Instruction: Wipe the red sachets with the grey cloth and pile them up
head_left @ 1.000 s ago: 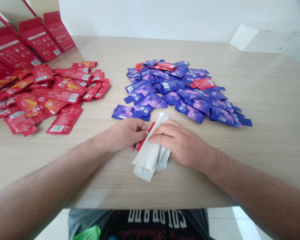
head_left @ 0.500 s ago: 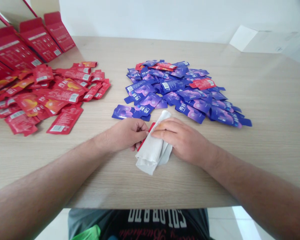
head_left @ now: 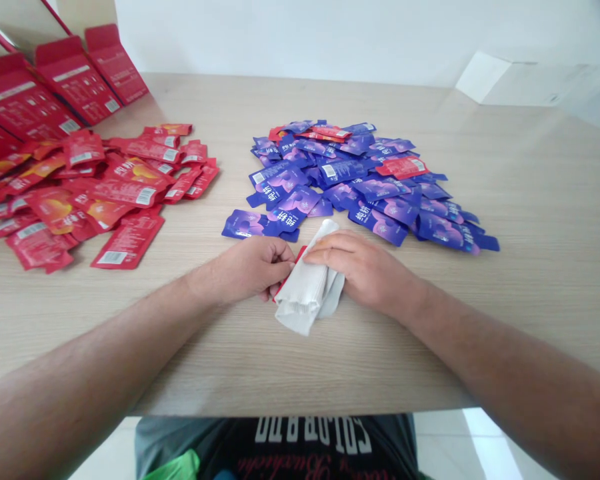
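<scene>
Near the middle of the table, my left hand (head_left: 261, 268) is closed, its thumb and forefinger pinching the left edge of a red sachet (head_left: 298, 257). Most of that sachet is hidden behind a folded white tissue (head_left: 305, 293). My right hand (head_left: 364, 267) is closed over the tissue from the right, pressing it against the sachet. The tissue's loose end hangs toward the table's front edge. Just beyond my hands lies a heap of blue-purple sachets (head_left: 340, 170), with a red sachet (head_left: 403, 167) on its right part and others at its back.
A heap of red sachets (head_left: 125, 193) covers the left of the table (head_left: 220, 373). Behind it stand several red cartons (head_left: 70, 83) with raised flaps. A white box (head_left: 505, 83) is at the back right, near the wall.
My right hand and the tissue have shifted slightly, and the tissue's loose lower end has drawn up a little. My left hand keeps its pinch on the red sachet.
</scene>
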Available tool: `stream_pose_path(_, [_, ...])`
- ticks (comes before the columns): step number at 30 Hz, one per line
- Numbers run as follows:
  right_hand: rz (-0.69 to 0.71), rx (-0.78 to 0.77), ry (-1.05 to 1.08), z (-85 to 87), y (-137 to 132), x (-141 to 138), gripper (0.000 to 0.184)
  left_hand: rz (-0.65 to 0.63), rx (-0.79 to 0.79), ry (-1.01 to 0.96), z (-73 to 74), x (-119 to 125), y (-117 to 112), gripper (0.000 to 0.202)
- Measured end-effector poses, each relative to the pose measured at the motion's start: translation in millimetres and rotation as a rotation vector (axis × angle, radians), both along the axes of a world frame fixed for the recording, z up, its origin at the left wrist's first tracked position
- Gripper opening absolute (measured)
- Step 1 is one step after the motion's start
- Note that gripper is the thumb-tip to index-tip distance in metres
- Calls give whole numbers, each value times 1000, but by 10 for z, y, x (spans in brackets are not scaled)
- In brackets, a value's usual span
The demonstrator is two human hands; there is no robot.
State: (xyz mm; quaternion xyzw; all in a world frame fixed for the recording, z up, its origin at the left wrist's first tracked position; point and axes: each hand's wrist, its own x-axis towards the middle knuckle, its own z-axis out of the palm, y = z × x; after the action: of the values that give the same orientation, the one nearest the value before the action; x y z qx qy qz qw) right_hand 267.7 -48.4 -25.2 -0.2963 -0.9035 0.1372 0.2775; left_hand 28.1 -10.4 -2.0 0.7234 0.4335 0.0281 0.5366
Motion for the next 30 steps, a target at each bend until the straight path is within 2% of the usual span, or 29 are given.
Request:
stream_pose_path(2, [-22, 0, -4, 0, 7, 14, 32, 10, -10, 0, 2, 0, -1, 22])
stream_pose_path(7, [48, -13, -17, 27, -21, -4, 30, 38, -31, -1, -3, -5, -4, 18])
stream_pose_path(12, [-22, -14, -12, 53, -52, -18, 30, 39, -34, -14, -6, -7, -4, 20])
stream_pose_path(17, [85, -15, -40, 53, -94, -31, 27, 53, -40, -9, -2, -9, -5, 17])
stream_pose_path(22, [-10, -21, -44, 67, -104, -16, 27, 22, -28, -1, -11, -24, 6, 22])
stream_pose_path(27, [63, -6, -99, 74, -154, -37, 26, 35, 0, -5, -36, -37, 9, 20])
stream_pose_path(30, [-19, 29, -75, 51, -140, -38, 27, 35, -20, -15, -29, -22, 2, 22])
